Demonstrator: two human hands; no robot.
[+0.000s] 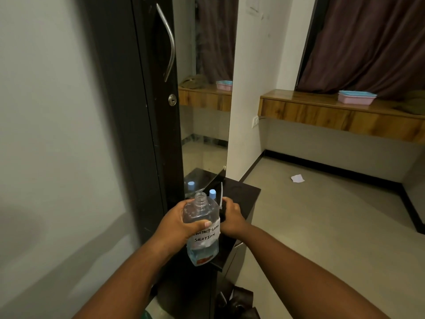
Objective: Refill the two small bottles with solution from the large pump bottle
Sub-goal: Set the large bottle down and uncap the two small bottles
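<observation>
The large bottle (202,229) is held upright above the near end of a dark low cabinet top (243,194), its neck open with no pump on it. A white handwritten label reading "CONTACT LENS SOLUTION" is wrapped round its middle, and clear liquid is seen in its lower part. It is gripped by the left hand (181,223), whose fingers are curled round the far side while the thumb is pressed across the front, just above the label. The right hand (230,217) is placed just beside the bottle, to its right, with fingers curled; a thin white tube is seen rising beside it, but what is held cannot be told. Just behind the neck, a small bottle with a blue cap (212,194) is stood on the cabinet top, and its reflection is shown in the tall mirror (207,111). Well apart, on a wooden shelf (333,111) below dark curtains, a pink tray (356,99) is set.
</observation>
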